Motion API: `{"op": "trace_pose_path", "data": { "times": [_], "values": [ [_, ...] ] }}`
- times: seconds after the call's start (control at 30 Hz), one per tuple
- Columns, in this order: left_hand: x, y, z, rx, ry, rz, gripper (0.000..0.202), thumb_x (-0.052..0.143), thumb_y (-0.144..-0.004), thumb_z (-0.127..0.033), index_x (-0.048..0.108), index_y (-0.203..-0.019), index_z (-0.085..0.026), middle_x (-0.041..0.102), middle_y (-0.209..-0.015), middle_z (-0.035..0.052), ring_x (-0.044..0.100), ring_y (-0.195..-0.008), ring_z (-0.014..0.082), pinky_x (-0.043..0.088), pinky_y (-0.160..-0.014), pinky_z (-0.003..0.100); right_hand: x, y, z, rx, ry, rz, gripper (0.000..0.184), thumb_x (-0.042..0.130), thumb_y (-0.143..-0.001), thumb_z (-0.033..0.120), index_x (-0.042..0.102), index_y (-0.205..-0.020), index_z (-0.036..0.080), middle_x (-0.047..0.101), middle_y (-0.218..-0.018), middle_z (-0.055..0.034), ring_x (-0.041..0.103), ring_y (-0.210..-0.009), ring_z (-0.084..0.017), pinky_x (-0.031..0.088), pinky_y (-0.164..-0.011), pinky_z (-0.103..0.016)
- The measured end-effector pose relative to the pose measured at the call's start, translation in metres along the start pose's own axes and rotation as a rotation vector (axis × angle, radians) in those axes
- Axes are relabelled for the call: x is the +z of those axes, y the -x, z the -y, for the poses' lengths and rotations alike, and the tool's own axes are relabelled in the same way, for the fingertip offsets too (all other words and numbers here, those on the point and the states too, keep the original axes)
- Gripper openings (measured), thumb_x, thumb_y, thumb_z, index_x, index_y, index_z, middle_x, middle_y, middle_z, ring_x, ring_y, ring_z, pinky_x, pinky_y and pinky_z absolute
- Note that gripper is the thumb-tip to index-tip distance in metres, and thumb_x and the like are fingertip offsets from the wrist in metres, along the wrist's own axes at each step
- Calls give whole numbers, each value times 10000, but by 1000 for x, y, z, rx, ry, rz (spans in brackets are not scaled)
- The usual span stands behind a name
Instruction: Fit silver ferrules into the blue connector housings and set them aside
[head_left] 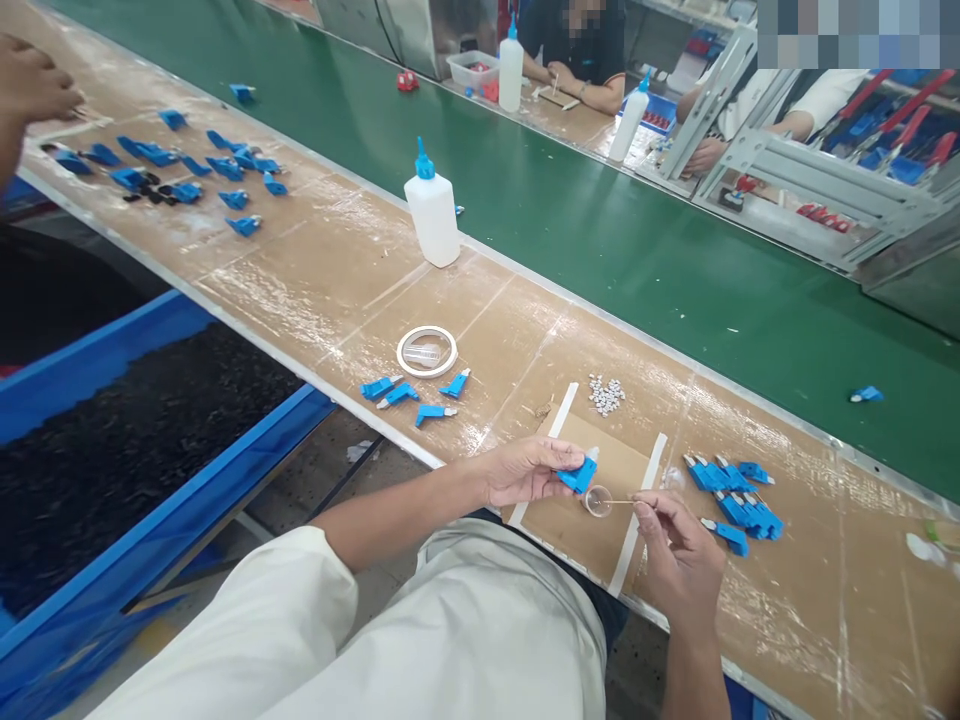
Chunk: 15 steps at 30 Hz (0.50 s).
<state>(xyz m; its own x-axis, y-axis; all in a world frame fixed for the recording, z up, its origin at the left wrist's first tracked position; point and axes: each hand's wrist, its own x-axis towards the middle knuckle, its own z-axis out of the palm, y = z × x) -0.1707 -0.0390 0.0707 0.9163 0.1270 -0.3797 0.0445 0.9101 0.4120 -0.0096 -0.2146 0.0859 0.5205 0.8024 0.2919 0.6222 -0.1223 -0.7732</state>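
Between the thumb and fingers of my left hand (529, 470) is a blue plastic part (579, 474) with a pale tip. My right hand (679, 540) pinches a thin wooden stick (621, 501), whose far end is inside a small round clear cup (598, 502). The cup stands on a cardboard sheet (559, 525) taped down along both sides. Small grey pieces (606, 394) lie in a heap just beyond the sheet. To the right of my right hand, several more blue parts (735, 495) lie grouped together.
A white tape roll (427, 352) lies near several blue parts (416, 395). A squeeze bottle (433, 210) stands by the green conveyor belt (540, 240). Another person's hand (34, 80) is over the far-left parts. A blue bin (135, 440) holds black pieces. Co-workers sit across the belt.
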Motion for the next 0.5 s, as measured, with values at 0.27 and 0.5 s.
{"op": "trace_pose_path", "data": {
  "times": [0.27, 0.5],
  "values": [
    [7, -4, 16, -79, 29, 55, 284, 848, -764, -275, 718, -884, -53, 731, -852, 88, 704, -695, 105, 551, -654, 150, 7, 8, 14, 256, -408, -334, 181, 775, -842, 348, 760, -900, 178, 753, -801, -58, 579, -564, -128, 475, -520, -270],
    [13, -1, 21, -156, 44, 56, 315, 862, -744, -270, 737, -909, -32, 728, -796, 87, 710, -664, 115, 552, -605, 152, 6, 14, 41, -140, -86, -415, 50, 712, -880, 186, 740, -907, 218, 740, -805, -44, 705, -766, -230, 553, -684, -385]
  ]
}}
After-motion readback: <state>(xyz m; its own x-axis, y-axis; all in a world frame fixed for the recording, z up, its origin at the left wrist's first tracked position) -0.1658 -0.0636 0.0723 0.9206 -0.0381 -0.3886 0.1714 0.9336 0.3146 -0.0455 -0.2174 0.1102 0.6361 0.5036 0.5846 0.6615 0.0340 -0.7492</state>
